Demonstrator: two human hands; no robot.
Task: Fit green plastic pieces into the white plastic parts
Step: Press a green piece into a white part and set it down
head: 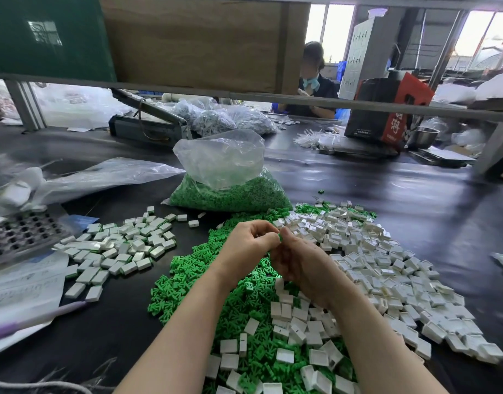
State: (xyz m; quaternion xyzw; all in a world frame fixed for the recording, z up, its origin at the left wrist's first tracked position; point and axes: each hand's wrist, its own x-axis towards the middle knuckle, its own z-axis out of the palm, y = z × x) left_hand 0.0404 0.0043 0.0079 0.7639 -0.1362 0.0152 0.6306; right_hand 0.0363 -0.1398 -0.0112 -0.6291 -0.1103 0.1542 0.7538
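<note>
Green shows as a sliver right between the two hands, where the left hand point(249, 240) and right hand point(297, 260) meet fingertip to fingertip above the green pieces point(187, 282). Both have fingers curled in a pinch; the left seems to hold the green piece point(280, 237), but what the right holds is hidden, and so is the piece's long axis. The loose white parts point(386, 268) lie to the right, nearer the right hand; the finished pile point(122, 245) sits left.
</note>
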